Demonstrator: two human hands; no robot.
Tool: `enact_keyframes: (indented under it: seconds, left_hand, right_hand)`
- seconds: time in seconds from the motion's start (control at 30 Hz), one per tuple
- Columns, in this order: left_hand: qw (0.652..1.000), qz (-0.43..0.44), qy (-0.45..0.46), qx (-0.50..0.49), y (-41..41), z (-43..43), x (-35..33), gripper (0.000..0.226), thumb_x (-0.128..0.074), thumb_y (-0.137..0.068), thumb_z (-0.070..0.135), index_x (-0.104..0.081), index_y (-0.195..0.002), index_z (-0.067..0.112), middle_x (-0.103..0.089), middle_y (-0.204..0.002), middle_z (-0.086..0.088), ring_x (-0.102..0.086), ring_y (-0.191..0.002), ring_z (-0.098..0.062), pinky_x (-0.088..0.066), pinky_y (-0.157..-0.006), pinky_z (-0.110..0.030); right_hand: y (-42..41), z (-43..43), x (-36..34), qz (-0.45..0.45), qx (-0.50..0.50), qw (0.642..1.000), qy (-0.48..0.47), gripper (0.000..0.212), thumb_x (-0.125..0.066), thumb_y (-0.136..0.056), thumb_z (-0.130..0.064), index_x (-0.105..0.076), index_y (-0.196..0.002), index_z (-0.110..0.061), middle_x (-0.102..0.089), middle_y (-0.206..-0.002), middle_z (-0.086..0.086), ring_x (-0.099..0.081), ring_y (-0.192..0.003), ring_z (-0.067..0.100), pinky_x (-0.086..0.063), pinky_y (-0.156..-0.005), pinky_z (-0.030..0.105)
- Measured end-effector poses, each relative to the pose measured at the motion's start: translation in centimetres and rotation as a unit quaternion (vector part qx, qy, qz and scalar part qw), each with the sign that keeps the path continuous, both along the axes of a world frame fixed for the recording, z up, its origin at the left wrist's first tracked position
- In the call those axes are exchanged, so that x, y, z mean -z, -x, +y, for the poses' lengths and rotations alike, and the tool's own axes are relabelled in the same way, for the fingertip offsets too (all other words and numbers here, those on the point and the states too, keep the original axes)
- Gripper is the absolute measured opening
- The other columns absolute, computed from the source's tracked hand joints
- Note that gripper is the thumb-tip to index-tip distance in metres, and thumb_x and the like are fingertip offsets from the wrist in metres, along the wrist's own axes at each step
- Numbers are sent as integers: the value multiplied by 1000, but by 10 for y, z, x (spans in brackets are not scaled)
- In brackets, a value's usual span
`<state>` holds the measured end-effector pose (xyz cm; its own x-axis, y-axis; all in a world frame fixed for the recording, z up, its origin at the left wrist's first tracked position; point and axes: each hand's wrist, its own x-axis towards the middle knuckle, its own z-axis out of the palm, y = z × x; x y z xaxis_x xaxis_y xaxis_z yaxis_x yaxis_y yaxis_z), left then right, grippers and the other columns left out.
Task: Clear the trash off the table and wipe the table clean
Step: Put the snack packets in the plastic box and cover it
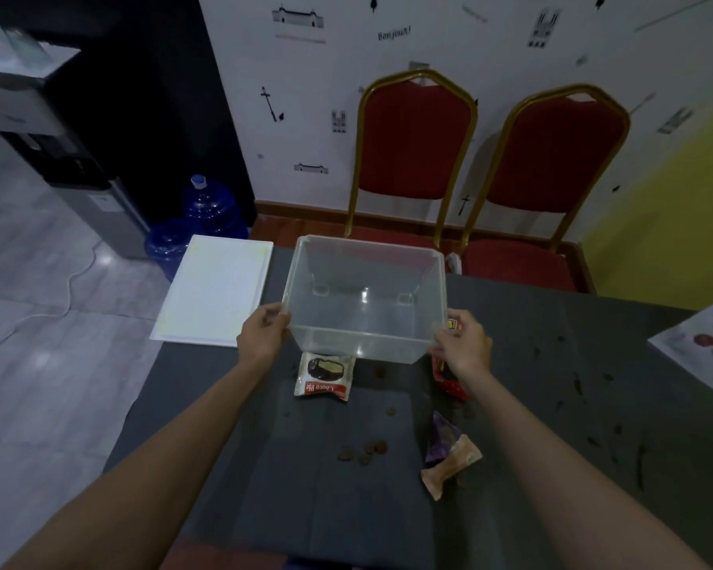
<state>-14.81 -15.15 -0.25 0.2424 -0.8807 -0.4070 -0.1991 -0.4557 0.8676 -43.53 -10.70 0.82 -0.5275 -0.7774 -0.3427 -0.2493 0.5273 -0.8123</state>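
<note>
A clear plastic bin [367, 257] with nothing inside is held above the dark table [511, 364], tilted with its opening toward me. My left hand [262, 333] grips its left rim and my right hand [464, 343] grips its right rim. Below the bin lies a white and red Choco Pie wrapper [325, 376]. A red wrapper [449, 378] lies partly hidden under my right hand. Nearer me lies a purple and tan wrapper [449, 452]. Brown crumbs [365, 452] are scattered across the tabletop.
The bin's white lid [215, 290] rests on the table's far left corner. A printed sheet [704, 347] lies at the right edge. Dark smears [593, 388] mark the right side. Two red chairs [412, 150] stand behind the table. Blue water jugs [206, 207] sit on the floor, left.
</note>
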Motion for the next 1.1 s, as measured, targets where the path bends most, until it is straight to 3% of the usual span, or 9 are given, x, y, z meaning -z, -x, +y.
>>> enact_keyframes:
  seconds: [0.2,0.3,0.4,0.53,0.63,0.77,0.87,0.97,1.1]
  left_hand:
    - [999,18,13,-46,12,37,7,17,-63,-90,23,-66,-106,20,-70,-100,-7,-65,-84,-18,-54,-92,-43]
    - [998,-5,31,-62,18,53,8,28,-56,-93,33,-63,-117,21,-67,-106,0,-63,-98,-16,-50,-96,-39]
    - [997,-4,24,-70,26,61,16,35,-41,-96,39,-61,-117,19,-63,-111,-2,-58,-100,-19,-45,-90,-36]
    - [978,-187,-90,-21,37,72,49,37,-49,-94,22,-55,-119,-4,-55,-123,-25,-50,-117,-40,-37,-98,-43]
    - [926,-293,-218,92,51,82,62,74,-57,-85,56,-44,-131,-1,-37,-138,-25,-31,-129,-41,-30,-106,-45]
    - [906,-361,-190,109,63,93,73,85,-66,-70,66,-46,-126,5,-37,-134,-20,-30,-127,-37,-35,-102,-46]
    - [918,-342,-184,83,64,93,82,72,-73,-70,55,-48,-115,4,-48,-126,-19,-36,-122,-38,-38,-97,-46]
    - [940,-296,-152,79,67,96,87,50,-74,-74,42,-49,-100,8,-61,-109,-16,-46,-109,-38,-38,-87,-41]
    - [983,-160,-89,-7,74,104,74,43,-80,-73,18,-44,-93,7,-58,-91,-11,-58,-91,-34,-41,-72,-34]
  right_hand:
    - [16,34,7,-6,-29,999,12,28,-65,-88,-11,-60,-111,-27,-71,-82,1,-73,-65,16,-62,-67,42]
    - [20,41,10,-24,-50,998,31,19,-58,-94,-29,-60,-111,-35,-70,-89,-7,-72,-73,14,-61,-71,41]
    - [29,46,13,30,-36,998,43,17,-45,-97,-40,-61,-103,-40,-68,-92,-12,-67,-82,9,-57,-78,40]
    - [46,49,26,107,22,994,-6,24,-54,-95,-15,-59,-119,-13,-67,-107,6,-58,-83,11,-44,-73,26]
    - [53,46,42,102,-12,993,-64,41,-61,-93,-25,-52,-129,-9,-61,-124,12,-59,-109,24,-43,-85,28]
    - [56,33,68,117,-61,981,-143,53,-61,-89,-43,-53,-127,-7,-58,-122,16,-56,-114,33,-47,-96,45]
    - [56,20,85,141,-77,975,-155,35,-64,-88,-37,-62,-106,-8,-61,-108,13,-58,-104,31,-50,-90,47]
    - [54,10,80,122,-38,980,-153,23,-67,-88,-22,-58,-102,-7,-60,-102,9,-59,-94,24,-51,-81,40]
    - [58,5,79,54,32,987,-150,12,-69,-85,-12,-61,-92,-7,-65,-99,11,-56,-86,21,-44,-73,34]
